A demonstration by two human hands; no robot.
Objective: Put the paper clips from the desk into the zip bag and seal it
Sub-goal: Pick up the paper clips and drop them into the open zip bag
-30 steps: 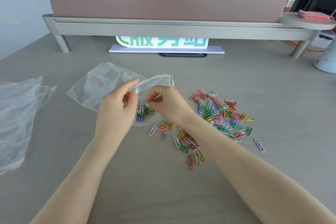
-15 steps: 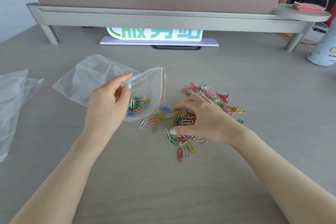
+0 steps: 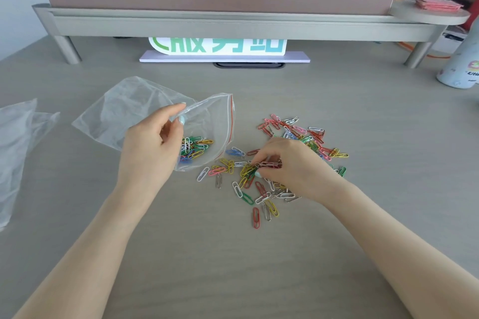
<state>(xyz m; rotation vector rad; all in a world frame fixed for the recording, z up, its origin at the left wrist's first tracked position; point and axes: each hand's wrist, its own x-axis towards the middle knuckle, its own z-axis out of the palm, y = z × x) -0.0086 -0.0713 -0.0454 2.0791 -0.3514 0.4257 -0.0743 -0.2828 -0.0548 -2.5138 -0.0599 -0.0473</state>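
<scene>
Clear plastic makes up the zip bag (image 3: 124,116), which lies on the grey desk (image 3: 233,254) left of centre with its long axis running from the far left toward the near right. Its mouth, edged with a red zip strip (image 3: 231,122), faces right toward the loose pile and stands open. The left hand (image 3: 153,147) pinches the upper lip of the mouth between thumb and forefinger, holding it raised. A small heap of paper clips in the bag (image 3: 194,147) sits in the near corner; they overlap too much to count.

The loose paper clips (image 3: 261,189), in red, pink, yellow, green, blue and white, spread across the desk just right of the bag's mouth, several dozen at least, lying at all angles. The right hand (image 3: 290,163) rests over the middle of the pile, its fingers curled round a small bunch of clips.

One second clear bag (image 3: 18,153) lies at the left edge. A bottle (image 3: 458,65) stands far right. A metal shelf (image 3: 233,24) spans the back, with a green-lettered sign (image 3: 220,45) under it. Bare desk lies open between the forearms and toward the near edge.
</scene>
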